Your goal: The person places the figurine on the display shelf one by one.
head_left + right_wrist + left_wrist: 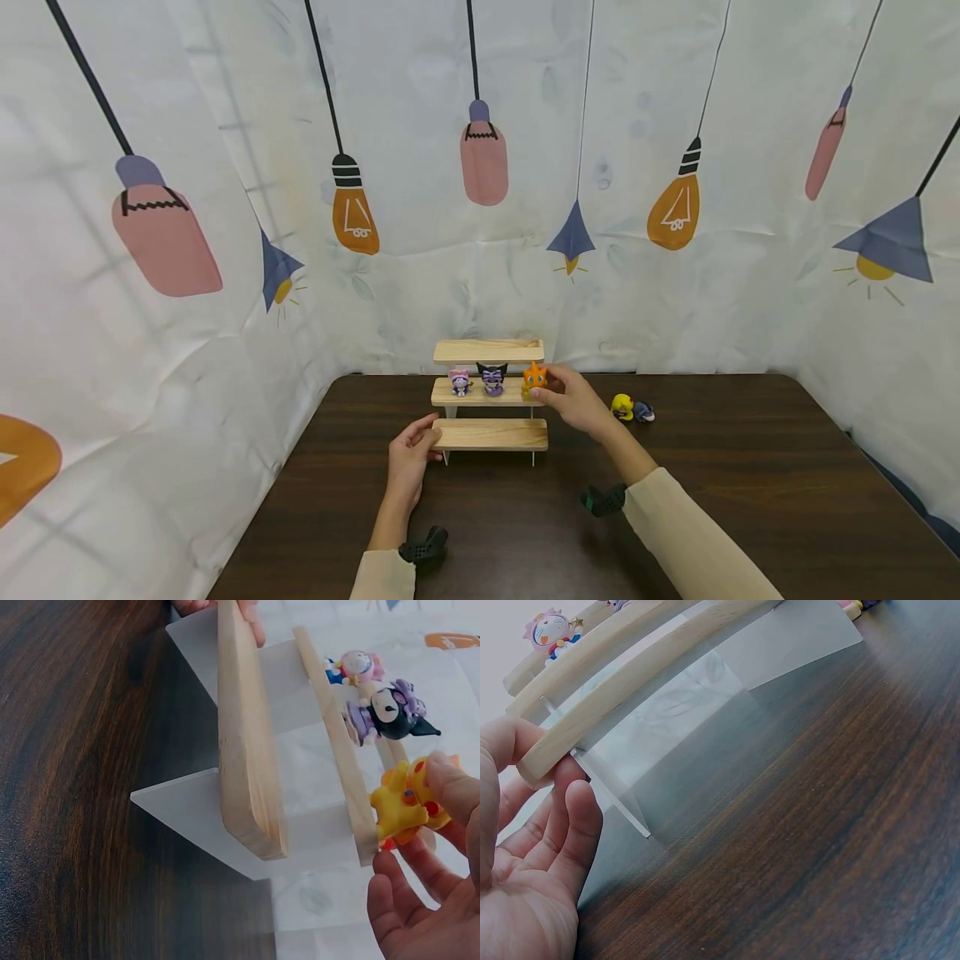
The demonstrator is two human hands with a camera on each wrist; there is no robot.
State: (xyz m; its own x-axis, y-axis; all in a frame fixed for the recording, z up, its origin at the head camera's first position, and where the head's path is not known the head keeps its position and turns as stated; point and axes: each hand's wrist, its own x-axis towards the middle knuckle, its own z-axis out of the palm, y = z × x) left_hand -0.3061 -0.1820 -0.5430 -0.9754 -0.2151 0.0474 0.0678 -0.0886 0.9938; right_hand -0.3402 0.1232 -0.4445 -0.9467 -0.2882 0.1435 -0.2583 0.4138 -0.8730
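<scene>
A three-tier wooden display stand (491,435) with pale translucent side supports stands on the table. My left hand (408,460) grips the left end of its lowest shelf, thumb above and fingers beneath in the left wrist view. At the right end of the middle shelf, my right hand (576,405) pinches a yellow-and-orange figurine (401,806) between thumb and fingers. Its base is at the shelf's surface; whether it bears weight there I cannot tell. Left of it stand a black-and-purple hooded figurine (492,380) and a small white figurine with pink headwear (551,634).
Right of the stand, a yellow figurine (622,407) and a dark blue-grey figurine (643,411) lie close together on the dark wooden table (720,492). A white cloth (420,308) printed with lamps hangs behind the table and along its sides.
</scene>
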